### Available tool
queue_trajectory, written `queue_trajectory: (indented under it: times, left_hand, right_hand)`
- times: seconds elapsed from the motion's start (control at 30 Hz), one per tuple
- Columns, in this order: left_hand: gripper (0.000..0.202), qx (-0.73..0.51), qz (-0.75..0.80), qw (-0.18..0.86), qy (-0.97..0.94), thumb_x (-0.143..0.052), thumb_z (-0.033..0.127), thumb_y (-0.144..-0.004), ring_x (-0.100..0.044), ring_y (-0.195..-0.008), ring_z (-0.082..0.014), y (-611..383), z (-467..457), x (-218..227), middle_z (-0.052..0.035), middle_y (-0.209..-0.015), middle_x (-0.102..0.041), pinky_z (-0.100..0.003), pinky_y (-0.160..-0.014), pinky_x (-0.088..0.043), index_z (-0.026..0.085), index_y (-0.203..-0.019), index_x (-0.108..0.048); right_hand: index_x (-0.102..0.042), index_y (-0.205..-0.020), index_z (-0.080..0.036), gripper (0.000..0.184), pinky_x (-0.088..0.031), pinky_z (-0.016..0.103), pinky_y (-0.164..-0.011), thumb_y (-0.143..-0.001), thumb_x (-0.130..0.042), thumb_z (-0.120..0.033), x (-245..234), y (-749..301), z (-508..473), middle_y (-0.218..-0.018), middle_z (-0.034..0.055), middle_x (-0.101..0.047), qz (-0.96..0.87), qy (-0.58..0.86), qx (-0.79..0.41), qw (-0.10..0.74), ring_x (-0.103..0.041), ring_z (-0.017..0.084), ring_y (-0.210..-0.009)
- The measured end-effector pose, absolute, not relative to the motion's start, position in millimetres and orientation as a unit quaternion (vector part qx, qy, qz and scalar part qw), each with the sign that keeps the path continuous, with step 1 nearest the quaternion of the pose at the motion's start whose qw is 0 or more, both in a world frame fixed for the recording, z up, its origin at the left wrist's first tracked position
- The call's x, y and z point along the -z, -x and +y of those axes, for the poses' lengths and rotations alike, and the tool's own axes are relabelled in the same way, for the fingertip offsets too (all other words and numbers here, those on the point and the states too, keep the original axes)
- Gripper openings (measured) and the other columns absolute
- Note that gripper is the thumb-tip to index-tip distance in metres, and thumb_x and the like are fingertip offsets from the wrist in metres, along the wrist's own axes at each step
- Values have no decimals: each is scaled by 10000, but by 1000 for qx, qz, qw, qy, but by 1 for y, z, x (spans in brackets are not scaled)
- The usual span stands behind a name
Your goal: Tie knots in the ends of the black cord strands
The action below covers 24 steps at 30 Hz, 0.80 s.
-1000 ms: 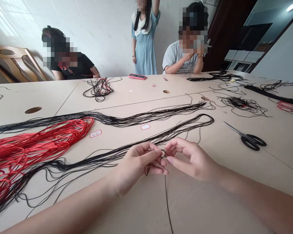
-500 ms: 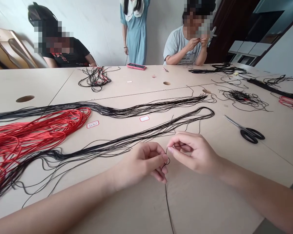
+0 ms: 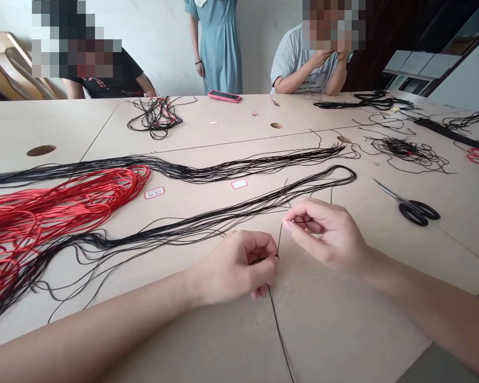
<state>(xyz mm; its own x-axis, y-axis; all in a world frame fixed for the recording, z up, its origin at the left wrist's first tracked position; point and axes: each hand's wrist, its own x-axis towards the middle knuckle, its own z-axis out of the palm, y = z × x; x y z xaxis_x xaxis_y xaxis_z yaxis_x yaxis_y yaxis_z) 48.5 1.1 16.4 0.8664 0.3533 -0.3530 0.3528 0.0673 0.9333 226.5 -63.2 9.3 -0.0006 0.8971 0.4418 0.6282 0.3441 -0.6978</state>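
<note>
My left hand (image 3: pixel 233 267) is closed around a thin black cord (image 3: pixel 279 242), and any loop in it is hidden by my fingers. The cord rises from those fingers to my right hand (image 3: pixel 327 234), pinched between thumb and forefinger. Another length of it trails from my left hand across the table toward me. Just beyond my hands lies a long bundle of black cords (image 3: pixel 207 223), and my left wrist is nearest to it. A mass of red cords (image 3: pixel 43 218) lies further left.
Black scissors (image 3: pixel 417 211) lie to the right on the pale table (image 3: pixel 343 324). Further off are another black bundle (image 3: pixel 183 171), tangled cords (image 3: pixel 407 150), small labels (image 3: pixel 154 193) and a pink phone (image 3: pixel 223 96). Several people stand or sit beyond the table.
My hands have drawn apart, with the right moving up and away from the left. The small black loop seen earlier at my left fingers is now hidden. The view has tilted down.
</note>
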Motion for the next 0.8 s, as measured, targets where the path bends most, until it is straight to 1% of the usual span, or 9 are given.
queue_trajectory:
  times: [0.1, 0.2, 0.27, 0.33, 0.4, 0.47, 0.53, 0.6, 0.8]
  left_hand:
    - [112, 3, 260, 681, -684, -483, 244, -806, -565, -538, -118, -49, 2, -16, -10, -652, -580, -205, -437, -421, 173, -721, -466]
    - [124, -42, 270, 688, -672, -493, 271, -811, -576, -542, -120, -50, 5, -14, -13, -673, -588, -186, -403, -401, 170, -738, -489]
    - [145, -92, 293, 682, -663, -506, 294, -811, -546, -504, -97, -51, 8, -14, -5, -667, -583, -172, -384, -373, 166, -744, -518]
    - [177, -133, 325, 669, -655, -528, 325, -805, -457, -426, -60, -52, 11, -14, 24, -594, -541, -162, -366, -320, 161, -740, -545]
    - [194, -162, 343, 664, -645, -554, 346, -797, -365, -392, -37, -52, 12, -13, 55, -519, -472, -155, -369, -273, 161, -739, -562]
    - [193, -181, 338, 676, -630, -570, 351, -794, -359, -421, -34, -52, 12, -13, 53, -540, -493, -151, -393, -267, 166, -740, -562]
    - [188, -194, 329, 687, -618, -579, 347, -794, -389, -469, -36, -53, 11, -12, 34, -622, -557, -148, -424, -284, 168, -741, -564]
    - [186, -207, 333, 687, -612, -591, 344, -790, -385, -483, -35, -53, 10, -12, 33, -635, -556, -148, -433, -281, 168, -733, -570]
    - [183, -203, 347, 706, -583, -570, 309, -799, -277, -440, -43, -53, 9, -12, 66, -482, -370, -166, -408, -223, 168, -683, -565]
  right_hand:
    - [-550, -791, -191, 51, -352, 232, -476, -815, -516, -160, -9, -228, -61, -644, -15, -486, -693, 560, -134, 433, -433, 93, -554]
    - [-545, -879, -187, 86, -434, 285, -668, -796, -542, -165, -8, -229, -58, -819, 33, -537, -686, 581, -42, 437, -503, 144, -754]
    - [-538, -872, -182, 107, -428, 333, -771, -772, -574, -182, -8, -228, -58, -885, 57, -531, -672, 586, 24, 453, -501, 179, -862]
    - [-531, -773, -184, 77, -432, 315, -712, -764, -600, -217, -7, -224, -61, -784, 36, -528, -686, 575, 22, 446, -503, 166, -788]
    - [-522, -687, -181, 156, -419, 275, -611, -756, -629, -270, -4, -217, -64, -664, 4, -512, -718, 560, -27, 413, -486, 135, -673]
    - [-527, -658, -171, 191, -403, 257, -565, -753, -635, -295, 0, -208, -66, -626, -7, -516, -733, 556, -64, 386, -476, 118, -622]
    - [-526, -638, -160, 183, -395, 255, -559, -769, -608, -258, 5, -200, -67, -619, -9, -523, -729, 566, -73, 379, -469, 107, -599]
    - [-520, -622, -157, 167, -383, 252, -552, -779, -565, -190, 8, -196, -66, -596, -16, -506, -718, 577, -72, 382, -450, 100, -582]
    - [-450, -588, -157, 169, -364, 226, -532, -709, -547, -90, 9, -197, -61, -591, -32, -459, -708, 575, -96, 398, -425, 86, -586]
